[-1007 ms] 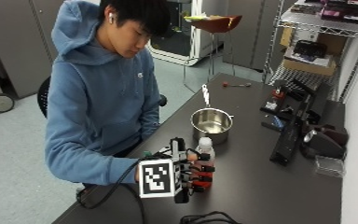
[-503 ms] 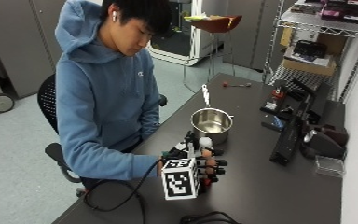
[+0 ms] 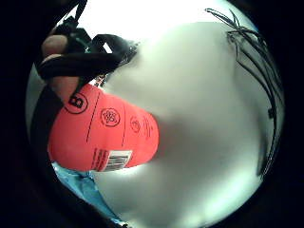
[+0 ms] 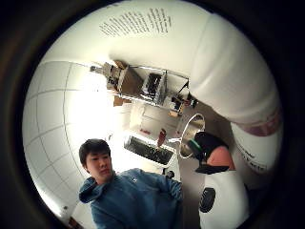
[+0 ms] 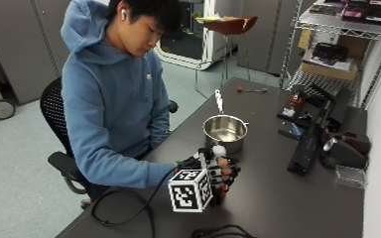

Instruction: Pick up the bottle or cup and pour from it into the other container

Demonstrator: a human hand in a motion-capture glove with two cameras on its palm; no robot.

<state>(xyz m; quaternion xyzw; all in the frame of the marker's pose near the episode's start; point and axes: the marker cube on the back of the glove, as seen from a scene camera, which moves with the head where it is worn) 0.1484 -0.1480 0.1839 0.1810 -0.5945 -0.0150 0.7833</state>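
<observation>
A bottle with a white cap and a red label stands upright on the dark table, just in front of the steel pot. My gloved right hand grips the bottle's body, with fingers curled round the label. The little finger side palm view shows the red label close against the palm, above the table top. In the thumb side palm view the bottle's pale upper part looms large, and the pot lies beyond it. The pot looks empty.
A black stand and other dark devices line the table's right side, near a wire shelf. A small red-tipped tool lies at the far end. A black cable trails off the near edge.
My hand has moved right and closed round the bottle. The bottle's cap stays in the same spot before the pot.
</observation>
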